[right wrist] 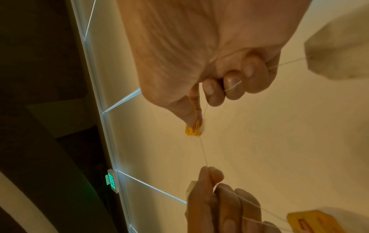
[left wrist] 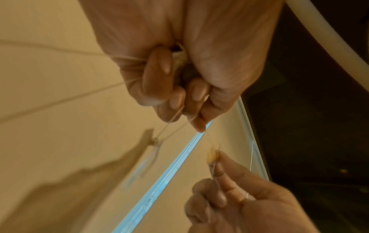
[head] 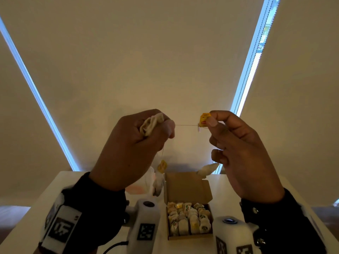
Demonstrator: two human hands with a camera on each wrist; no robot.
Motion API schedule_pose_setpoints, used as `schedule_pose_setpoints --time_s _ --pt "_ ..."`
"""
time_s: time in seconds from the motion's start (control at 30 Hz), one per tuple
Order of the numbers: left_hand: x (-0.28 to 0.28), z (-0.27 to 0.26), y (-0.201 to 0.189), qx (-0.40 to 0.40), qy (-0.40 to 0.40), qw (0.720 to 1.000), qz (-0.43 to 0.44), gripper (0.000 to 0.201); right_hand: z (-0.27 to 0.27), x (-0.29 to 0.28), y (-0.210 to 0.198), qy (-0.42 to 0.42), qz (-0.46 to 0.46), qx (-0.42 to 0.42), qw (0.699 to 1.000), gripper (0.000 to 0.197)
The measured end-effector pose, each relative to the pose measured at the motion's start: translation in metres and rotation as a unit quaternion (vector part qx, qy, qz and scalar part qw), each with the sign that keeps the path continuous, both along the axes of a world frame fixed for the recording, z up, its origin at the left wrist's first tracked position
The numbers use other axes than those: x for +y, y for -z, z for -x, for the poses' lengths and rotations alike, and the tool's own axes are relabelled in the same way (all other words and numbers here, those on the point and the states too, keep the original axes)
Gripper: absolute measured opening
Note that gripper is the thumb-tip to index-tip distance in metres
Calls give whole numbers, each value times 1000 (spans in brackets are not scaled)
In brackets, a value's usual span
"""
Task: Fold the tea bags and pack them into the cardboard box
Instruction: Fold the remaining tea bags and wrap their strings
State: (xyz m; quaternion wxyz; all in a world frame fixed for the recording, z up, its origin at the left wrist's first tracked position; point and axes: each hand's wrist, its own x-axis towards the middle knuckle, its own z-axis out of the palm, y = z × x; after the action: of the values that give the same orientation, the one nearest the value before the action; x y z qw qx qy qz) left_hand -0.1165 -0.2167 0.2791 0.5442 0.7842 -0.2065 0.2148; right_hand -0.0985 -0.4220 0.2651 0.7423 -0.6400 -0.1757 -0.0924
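Observation:
Raised in front of me, my left hand (head: 166,126) grips a crumpled tea bag (head: 151,124) in its fist. My right hand (head: 211,120) pinches that bag's yellow tag (head: 204,118) between thumb and forefinger, and a thin string (head: 186,125) runs taut between the two hands. A second yellow tag (head: 162,166) and tea bag (head: 158,182) dangle on string below the left hand. Another tea bag (head: 207,170) hangs from the right hand's lower fingers. The open cardboard box (head: 187,187) sits on the table below, holding several folded tea bags (head: 189,219). The right wrist view shows the pinched tag (right wrist: 192,130).
The white table (head: 42,208) stands against pale window blinds (head: 146,61). A clear plastic bag (head: 142,186) lies left of the box. White wrist cameras (head: 145,220) sit low in the head view. A green exit sign (right wrist: 111,181) glows in the right wrist view.

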Motion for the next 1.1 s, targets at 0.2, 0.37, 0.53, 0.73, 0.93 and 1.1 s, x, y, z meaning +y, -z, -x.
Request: schedule_pose_setpoints --time_s 0.2,0.37,0.53,0.73,0.93,1.1 --pt "2 -8 3 59 45 990 121 27 -6 -2 6 -9 136 37 990 29" --pt "-1 -18 13 77 36 994 62 26 -8 -3 8 -33 178 -4 983 15" --pt "-5 -20 17 82 35 995 34 26 -12 0 11 15 225 -67 972 14" --pt "-1 -30 16 131 -5 972 195 27 -17 -8 10 1 170 -39 985 11" --pt "-6 -33 19 101 -19 989 105 46 -24 -9 10 36 177 -42 983 13" --pt "-8 -33 17 65 -48 996 -26 55 -24 -7 5 35 177 -41 983 16"
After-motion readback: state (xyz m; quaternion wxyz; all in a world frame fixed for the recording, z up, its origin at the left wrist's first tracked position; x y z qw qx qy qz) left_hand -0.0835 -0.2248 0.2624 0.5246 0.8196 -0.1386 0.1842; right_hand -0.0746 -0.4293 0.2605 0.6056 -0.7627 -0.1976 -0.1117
